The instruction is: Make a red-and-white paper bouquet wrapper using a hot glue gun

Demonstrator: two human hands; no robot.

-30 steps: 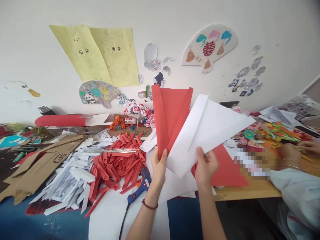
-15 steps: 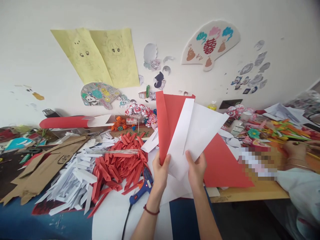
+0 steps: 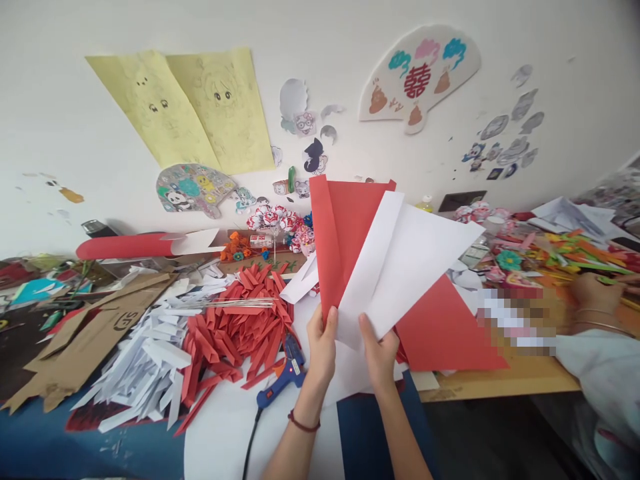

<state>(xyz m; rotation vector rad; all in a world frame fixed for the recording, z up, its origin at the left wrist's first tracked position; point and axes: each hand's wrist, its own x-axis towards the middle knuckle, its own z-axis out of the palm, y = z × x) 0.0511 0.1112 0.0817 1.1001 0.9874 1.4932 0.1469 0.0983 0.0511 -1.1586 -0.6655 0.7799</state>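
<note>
Red paper (image 3: 353, 220) and white paper (image 3: 415, 250) are held up beyond the glue gun (image 3: 293, 370), the white overlapping the red in front. The left hand (image 3: 323, 343) pinches the red near its lower end; the right hand (image 3: 381, 353) grips the white's lower edge, thumb in front. The fingers behind are hidden, so their pressure is hard to judge. A light, flat pinch should steady the overlap without creasing either sheet.
</note>
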